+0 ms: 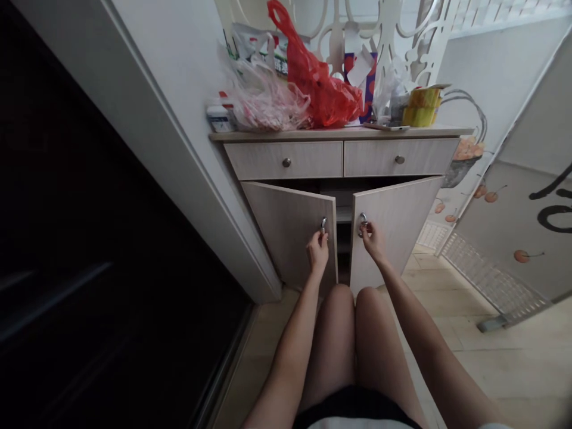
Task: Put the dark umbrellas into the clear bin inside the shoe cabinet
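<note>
A low pale-wood cabinet (339, 133) stands in front of me, with two drawers above two doors. Both doors are partly swung outward, leaving a dark gap between them where a shelf shows. My left hand (317, 249) is closed on the metal knob (323, 224) of the left door (286, 229). My right hand (372, 238) is closed on the metal knob (363, 219) of the right door (400, 217). My knees (353, 298) are just below the doors.
On the cabinet top lie a red plastic bag (322, 89), a clear pink-striped bag (263, 101), a small white bottle (218, 118), yellow tape rolls (422, 106) and a phone (386, 126). A dark doorway fills the left (80, 238). A decorated panel (513, 238) leans at right.
</note>
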A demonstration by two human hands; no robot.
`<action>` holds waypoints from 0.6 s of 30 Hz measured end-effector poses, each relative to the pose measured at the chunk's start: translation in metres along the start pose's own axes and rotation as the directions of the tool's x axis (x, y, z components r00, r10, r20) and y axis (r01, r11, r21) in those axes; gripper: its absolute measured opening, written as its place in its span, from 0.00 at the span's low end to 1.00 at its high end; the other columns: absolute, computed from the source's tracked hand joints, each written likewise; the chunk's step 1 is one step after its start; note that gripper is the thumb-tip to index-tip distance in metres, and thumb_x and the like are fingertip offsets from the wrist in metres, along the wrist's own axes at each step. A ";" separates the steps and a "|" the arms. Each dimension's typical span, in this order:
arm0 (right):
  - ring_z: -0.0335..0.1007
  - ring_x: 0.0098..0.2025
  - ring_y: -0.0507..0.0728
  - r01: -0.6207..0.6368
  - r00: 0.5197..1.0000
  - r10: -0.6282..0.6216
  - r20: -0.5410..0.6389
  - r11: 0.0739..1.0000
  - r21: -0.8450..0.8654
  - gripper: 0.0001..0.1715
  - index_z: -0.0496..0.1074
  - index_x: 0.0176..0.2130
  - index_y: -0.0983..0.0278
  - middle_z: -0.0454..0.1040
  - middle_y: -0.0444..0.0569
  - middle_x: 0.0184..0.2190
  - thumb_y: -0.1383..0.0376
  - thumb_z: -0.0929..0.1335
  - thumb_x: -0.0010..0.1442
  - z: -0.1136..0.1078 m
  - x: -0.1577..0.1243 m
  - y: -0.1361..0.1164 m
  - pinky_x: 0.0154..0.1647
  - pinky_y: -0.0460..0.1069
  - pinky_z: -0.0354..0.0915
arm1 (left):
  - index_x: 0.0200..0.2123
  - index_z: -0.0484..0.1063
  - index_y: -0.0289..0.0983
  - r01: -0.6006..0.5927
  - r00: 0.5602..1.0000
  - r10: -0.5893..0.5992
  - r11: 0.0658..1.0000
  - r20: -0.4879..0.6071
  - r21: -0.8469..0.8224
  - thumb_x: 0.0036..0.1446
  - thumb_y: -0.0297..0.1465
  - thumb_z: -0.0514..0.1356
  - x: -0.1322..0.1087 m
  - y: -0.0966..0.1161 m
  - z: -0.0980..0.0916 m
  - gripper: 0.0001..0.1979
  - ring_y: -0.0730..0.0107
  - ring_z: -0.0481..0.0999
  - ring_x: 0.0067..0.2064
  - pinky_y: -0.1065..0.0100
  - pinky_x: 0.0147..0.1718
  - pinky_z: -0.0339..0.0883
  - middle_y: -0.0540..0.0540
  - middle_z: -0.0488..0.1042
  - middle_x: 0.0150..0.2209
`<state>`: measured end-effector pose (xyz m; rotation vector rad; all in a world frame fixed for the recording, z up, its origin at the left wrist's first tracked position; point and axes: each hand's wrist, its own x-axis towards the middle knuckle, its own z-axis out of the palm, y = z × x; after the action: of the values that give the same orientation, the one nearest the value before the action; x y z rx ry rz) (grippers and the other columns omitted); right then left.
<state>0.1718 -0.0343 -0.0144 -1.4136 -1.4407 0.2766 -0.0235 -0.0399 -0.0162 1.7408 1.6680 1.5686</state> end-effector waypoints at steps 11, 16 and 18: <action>0.75 0.38 0.61 0.010 0.982 0.006 -0.190 0.997 0.078 0.23 0.73 0.44 0.63 0.78 0.54 0.37 0.49 0.63 0.63 -0.089 -0.078 0.006 0.44 0.55 0.67 | 0.39 0.75 0.37 -0.009 0.986 -0.018 0.988 -0.165 -0.156 0.59 0.43 0.58 -0.049 -0.037 -0.086 0.16 0.59 0.81 0.40 0.63 0.42 0.73 0.39 0.81 0.37; 0.74 0.37 0.61 -0.031 0.963 0.049 -0.266 0.997 0.071 0.24 0.74 0.43 0.62 0.77 0.53 0.34 0.47 0.63 0.62 -0.134 -0.107 0.020 0.42 0.56 0.68 | 0.39 0.75 0.37 0.031 0.934 -0.070 0.993 -0.349 -0.115 0.55 0.50 0.58 -0.064 -0.060 -0.128 0.22 0.57 0.81 0.39 0.61 0.41 0.74 0.38 0.81 0.37; 0.73 0.36 0.60 -0.048 0.952 0.061 -0.299 0.998 0.050 0.23 0.73 0.41 0.62 0.77 0.52 0.33 0.47 0.64 0.62 -0.152 -0.116 0.029 0.41 0.56 0.68 | 0.39 0.74 0.36 0.065 0.906 -0.097 0.994 -0.413 -0.091 0.53 0.51 0.58 -0.067 -0.074 -0.151 0.24 0.56 0.81 0.39 0.60 0.40 0.74 0.37 0.81 0.37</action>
<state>0.2767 -0.1962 -0.0296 -1.3960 -1.1420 0.1190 -0.1683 -0.1430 -0.0493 1.3416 1.8061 2.0424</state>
